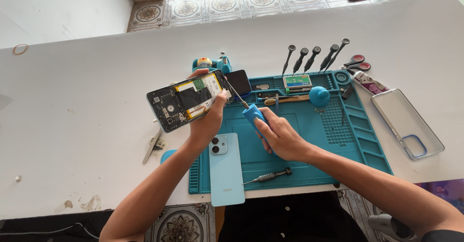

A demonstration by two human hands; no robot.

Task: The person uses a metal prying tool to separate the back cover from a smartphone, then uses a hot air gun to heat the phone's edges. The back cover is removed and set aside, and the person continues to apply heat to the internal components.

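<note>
White table [87, 140] over patterned floor tiles [222, 2]; hands clamped on opened phone [188, 99] and blue-handled tool [253, 116].

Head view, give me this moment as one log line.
left hand: holds opened phone | right hand: grips blue-handled tool, tip at phone | back cover: on mat

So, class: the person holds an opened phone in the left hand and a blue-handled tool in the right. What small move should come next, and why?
Probably ease the tip of the blue-handled tool a little further in along the edge of the opened phone. The right hand already aims it at the end near the left hand's grip, the phone is raised off the blue mat, and its light blue back cover lies apart.
</note>
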